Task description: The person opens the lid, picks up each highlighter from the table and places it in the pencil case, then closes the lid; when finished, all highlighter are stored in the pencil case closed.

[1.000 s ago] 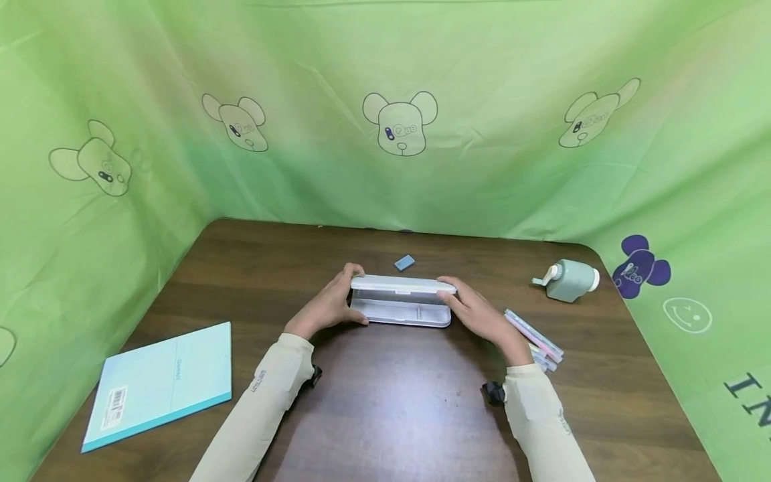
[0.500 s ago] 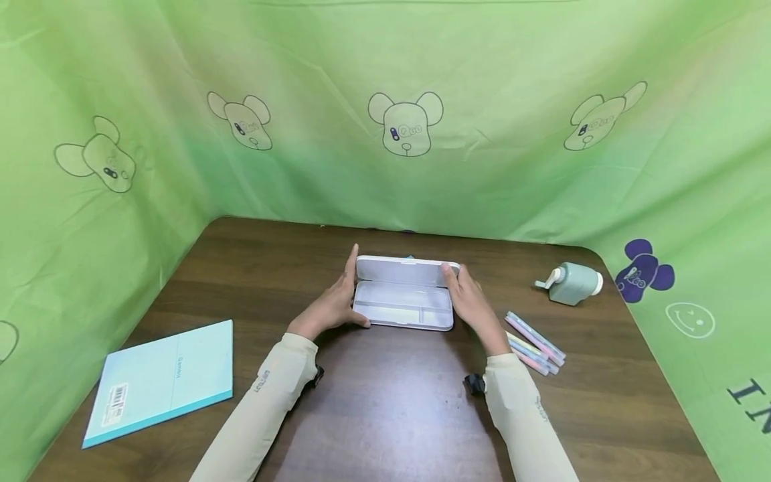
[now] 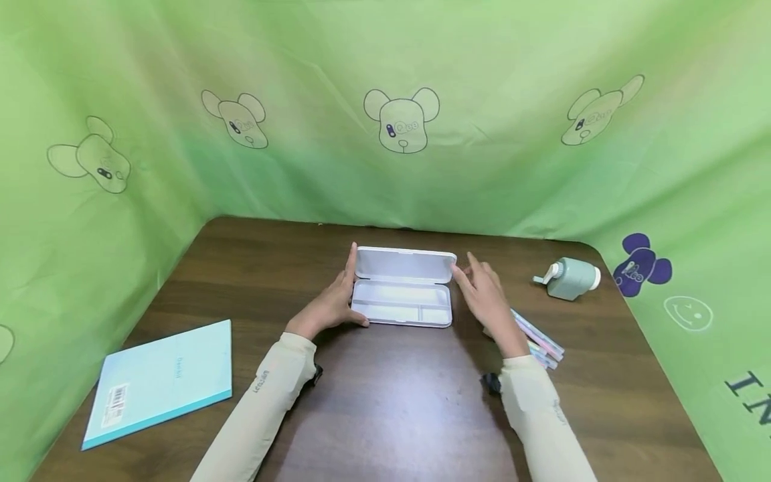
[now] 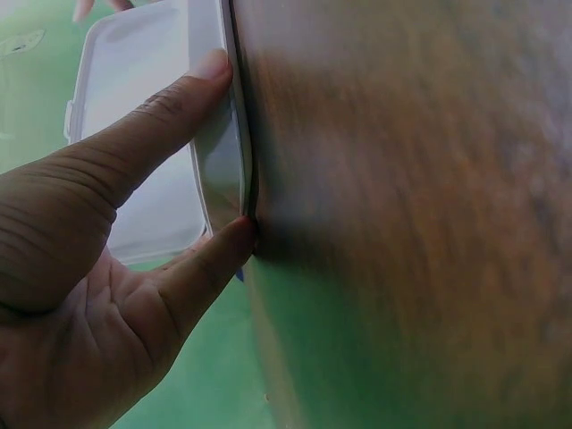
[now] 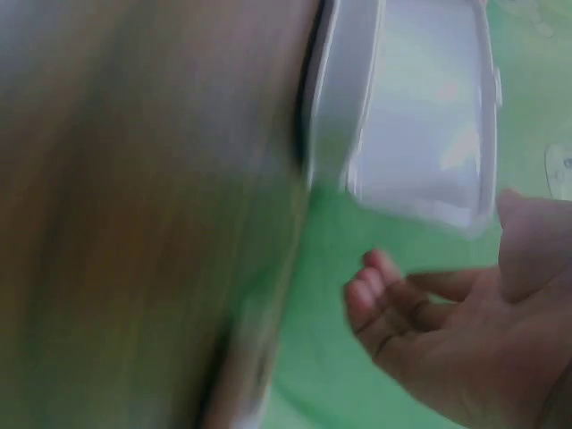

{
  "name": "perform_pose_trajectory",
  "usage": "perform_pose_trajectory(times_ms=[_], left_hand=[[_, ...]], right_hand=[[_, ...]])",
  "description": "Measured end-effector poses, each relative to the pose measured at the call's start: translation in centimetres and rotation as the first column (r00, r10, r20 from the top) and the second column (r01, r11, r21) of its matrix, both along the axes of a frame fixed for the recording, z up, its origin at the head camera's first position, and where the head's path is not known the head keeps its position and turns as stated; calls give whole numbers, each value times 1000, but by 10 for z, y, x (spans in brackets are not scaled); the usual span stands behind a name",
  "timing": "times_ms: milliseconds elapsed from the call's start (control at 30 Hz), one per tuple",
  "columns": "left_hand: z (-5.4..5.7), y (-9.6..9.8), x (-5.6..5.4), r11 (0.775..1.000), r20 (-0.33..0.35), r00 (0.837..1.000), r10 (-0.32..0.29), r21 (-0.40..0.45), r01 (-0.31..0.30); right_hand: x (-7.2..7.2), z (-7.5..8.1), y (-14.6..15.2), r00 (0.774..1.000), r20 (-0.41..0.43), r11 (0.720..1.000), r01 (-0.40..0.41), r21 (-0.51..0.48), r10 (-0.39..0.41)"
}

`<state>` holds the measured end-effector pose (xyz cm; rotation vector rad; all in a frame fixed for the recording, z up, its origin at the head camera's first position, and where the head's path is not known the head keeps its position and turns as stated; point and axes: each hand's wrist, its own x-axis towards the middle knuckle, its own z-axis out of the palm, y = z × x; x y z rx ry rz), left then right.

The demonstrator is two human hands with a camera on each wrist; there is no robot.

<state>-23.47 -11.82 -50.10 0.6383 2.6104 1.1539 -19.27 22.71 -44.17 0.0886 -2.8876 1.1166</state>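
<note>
Two bare hands, one case between them! The left hand (image 3: 328,301) is spread wide against the left end of the white pencil case (image 3: 401,293), thumb on the near wall, fingers reaching back alongside the lid. So the case lies directly to that hand's right, its long axis running across to the other hand, and the left is clearly the nearer of the two, touching it.

Over to the right hand (image 3: 486,294): fingers loosely bent, holding nothing, thumb just beside the lid's right edge. Touching or not? From where I stand, I can't tell.

And the lid (image 3: 405,265) leans back beyond the base, fully lifted. Inside the base: one long channel on the far side, then a long slot and a small square one on the near side, only bare white floor showing in each.

Back of the right hand, partly under its wrist, come the pastel pens (image 3: 540,339), slanting up toward it. Well to the left hand's left, nearer the person, a pale blue notebook (image 3: 165,378). Well out to the right hand's right, a grey-green bottle (image 3: 571,279), its contents hidden; past everything, the green curtain (image 3: 301,181).
</note>
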Motion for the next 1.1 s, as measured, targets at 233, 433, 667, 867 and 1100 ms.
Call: perform_pose_trajectory(times_ms=[233, 433, 667, 867, 1100], left_hand=[[23, 0, 11, 1000, 19, 1000, 8, -19, -7], [55, 1, 25, 999, 60, 998, 8, -48, -5], [50, 7, 28, 999, 79, 997, 12, -44, -8], [50, 7, 29, 999, 81, 997, 15, -39, -11], [48, 5, 26, 1000, 41, 999, -13, -20, 14]], right_hand=[[50, 9, 94, 993, -100, 980, -46, 193, 66], [88, -3, 159, 999, 7, 977, -38, 212, 37], [103, -8, 178, 996, 82, 978, -41, 204, 24], [100, -10, 175, 996, 89, 976, -39, 213, 21], [100, -16, 169, 999, 26, 974, -24, 225, 19]])
